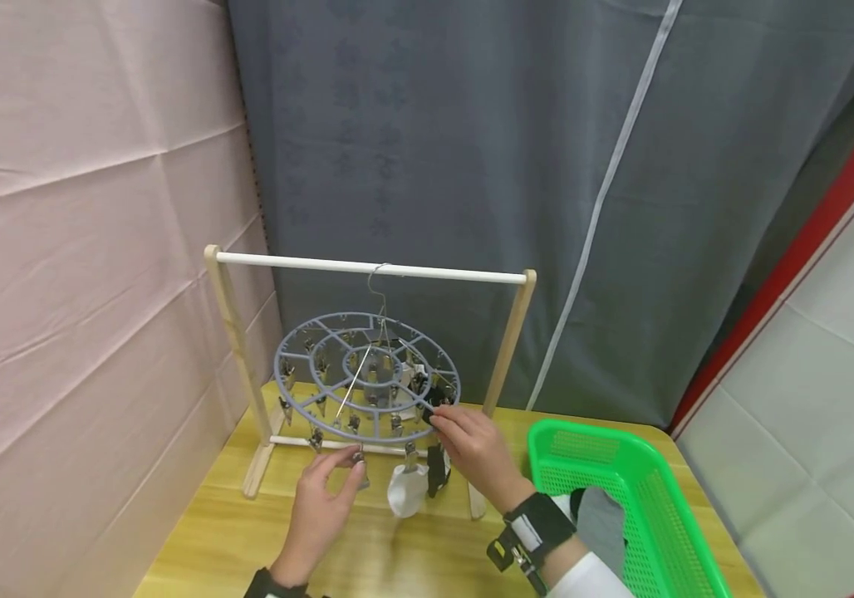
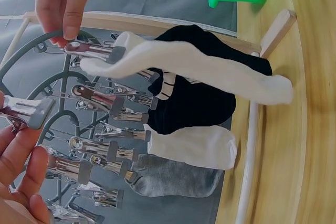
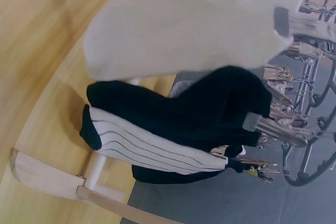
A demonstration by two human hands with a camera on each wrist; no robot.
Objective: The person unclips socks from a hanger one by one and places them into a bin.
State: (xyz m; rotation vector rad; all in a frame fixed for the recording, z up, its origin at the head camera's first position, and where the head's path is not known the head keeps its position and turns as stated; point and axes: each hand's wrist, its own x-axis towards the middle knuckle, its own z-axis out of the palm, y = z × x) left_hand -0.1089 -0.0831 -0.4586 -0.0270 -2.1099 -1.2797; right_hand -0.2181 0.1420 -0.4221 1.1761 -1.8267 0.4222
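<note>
A round grey clip hanger [image 1: 376, 438] hangs by its hook from a white rail. At the hanger's near edge, my left hand [image 1: 326, 502] pinches a metal clip [image 2: 29, 111] between thumb and fingers; no sock shows in that clip. My right hand [image 1: 475, 453] grips the hanger's rim at the right, its thumb right by the clip that holds a white sock [image 2: 194, 66]. Beside it hang black socks [image 3: 199, 111], one striped sock [image 3: 157, 142], another white sock [image 2: 194, 146] and a grey sock [image 2: 176, 176]. The right wrist view does not show the right hand.
The rack has wooden side posts [image 1: 511, 345] and a white top rail [image 1: 307, 263], standing on a wooden table [image 1: 210, 531]. A green basket [image 1: 666, 498] at the right holds a grey cloth piece [image 1: 601, 531] and others. A dark curtain [image 1: 434, 141] hangs behind.
</note>
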